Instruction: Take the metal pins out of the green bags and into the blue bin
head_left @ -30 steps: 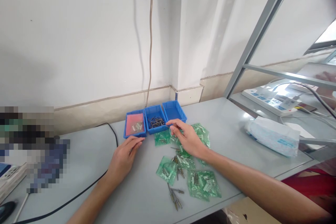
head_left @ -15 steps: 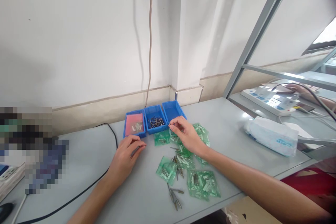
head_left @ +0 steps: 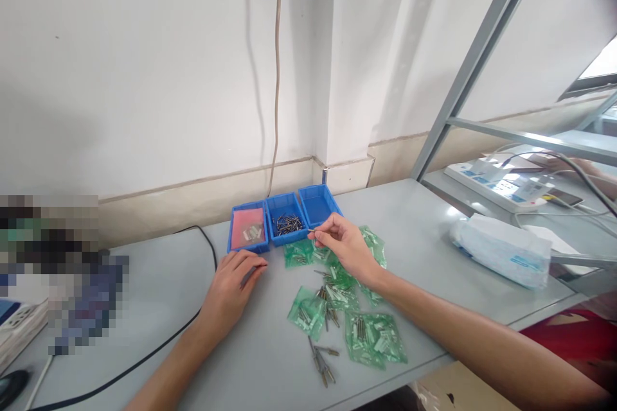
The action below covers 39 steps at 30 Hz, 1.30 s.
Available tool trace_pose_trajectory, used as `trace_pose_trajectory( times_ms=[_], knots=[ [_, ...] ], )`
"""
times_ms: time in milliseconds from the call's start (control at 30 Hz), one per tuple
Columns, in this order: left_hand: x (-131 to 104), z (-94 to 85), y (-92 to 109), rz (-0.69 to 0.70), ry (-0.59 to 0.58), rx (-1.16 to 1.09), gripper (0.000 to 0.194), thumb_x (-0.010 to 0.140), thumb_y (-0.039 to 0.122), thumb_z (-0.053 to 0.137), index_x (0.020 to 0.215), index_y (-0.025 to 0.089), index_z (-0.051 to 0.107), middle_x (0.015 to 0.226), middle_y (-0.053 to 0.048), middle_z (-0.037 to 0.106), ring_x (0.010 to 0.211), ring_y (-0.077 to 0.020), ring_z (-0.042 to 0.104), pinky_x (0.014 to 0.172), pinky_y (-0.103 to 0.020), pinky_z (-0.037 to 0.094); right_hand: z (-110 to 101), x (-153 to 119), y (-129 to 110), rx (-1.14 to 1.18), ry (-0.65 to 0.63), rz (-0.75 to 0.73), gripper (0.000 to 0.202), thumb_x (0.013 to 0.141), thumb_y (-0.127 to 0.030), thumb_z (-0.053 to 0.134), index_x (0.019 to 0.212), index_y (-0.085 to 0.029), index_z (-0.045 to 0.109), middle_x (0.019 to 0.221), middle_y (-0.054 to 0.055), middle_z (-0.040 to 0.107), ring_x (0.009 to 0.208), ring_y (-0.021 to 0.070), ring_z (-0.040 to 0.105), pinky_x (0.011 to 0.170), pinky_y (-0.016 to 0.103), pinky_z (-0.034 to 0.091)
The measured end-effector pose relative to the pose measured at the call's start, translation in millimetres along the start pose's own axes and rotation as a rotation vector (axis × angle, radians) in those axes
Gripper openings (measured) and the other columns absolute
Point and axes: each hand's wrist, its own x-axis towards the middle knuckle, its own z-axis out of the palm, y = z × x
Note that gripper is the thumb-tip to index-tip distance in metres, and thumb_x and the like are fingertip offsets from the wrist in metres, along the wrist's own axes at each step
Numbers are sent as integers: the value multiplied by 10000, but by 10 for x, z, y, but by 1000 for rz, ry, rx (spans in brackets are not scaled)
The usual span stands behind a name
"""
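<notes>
My right hand (head_left: 344,245) is closed in a pinch on a small thin metal pin (head_left: 311,230), just in front of the middle blue bin (head_left: 284,241). That bin holds a heap of dark metal pins (head_left: 289,225). My left hand (head_left: 234,279) rests on the table below the left blue bin (head_left: 231,231), its fingers curled together; what they hold, if anything, is hidden. Inside the left bin lie a pink sheet (head_left: 247,218) and a clear bag of pale pieces. Green plastic bags (head_left: 308,311) of metal parts lie around and below my right hand. Loose metal bits (head_left: 318,363) lie nearest me.
A third blue bin (head_left: 318,205) adjoins the middle one. A black cable (head_left: 159,343) crosses the grey table at left. To the right are a white plastic packet (head_left: 501,250), a metal frame (head_left: 472,64) and a power strip (head_left: 486,186). Another person's hand shows at far right.
My right hand has turned slightly, and the pin between its fingertips shows more clearly. My left hand has hardly moved; its fingers look a little more closed.
</notes>
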Motion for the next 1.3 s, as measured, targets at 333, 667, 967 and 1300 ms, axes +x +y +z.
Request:
trace_pose_trajectory(
  times_ms=[333,667,967,1300],
  knots=[
    [-33,27,-47,-43,6,3,189,1097,361,550,1108,266,713,1095,-38,748,1027,-236,684,940,-391,530,-42,34,56,-151,12,-94,184,956,-397,740,938,-227,674,862,-6,621,790,170,558,733,310,459],
    [-40,48,-58,-72,-23,-75,195,1107,375,524,1103,260,681,1100,-39,730,1006,-210,699,892,-343,555,-15,23,5,-68,-97,-50,265,988,-481,699,970,-220,655,824,4,660,738,164,567,702,305,467],
    [-38,35,-98,-109,-31,-70,234,1103,405,516,1072,258,694,1077,-29,742,955,-198,718,850,-326,568,-8,17,-36,-65,-67,-19,285,993,-498,680,1068,-222,688,839,20,700,718,167,609,694,320,506],
    [-35,12,-88,-105,-39,-77,254,1108,401,505,1074,258,711,1073,-32,754,948,-198,722,842,-324,576,14,1,-45,-75,-120,10,346,1008,-543,623,912,-213,661,841,20,674,721,161,586,704,312,504]
  ],
)
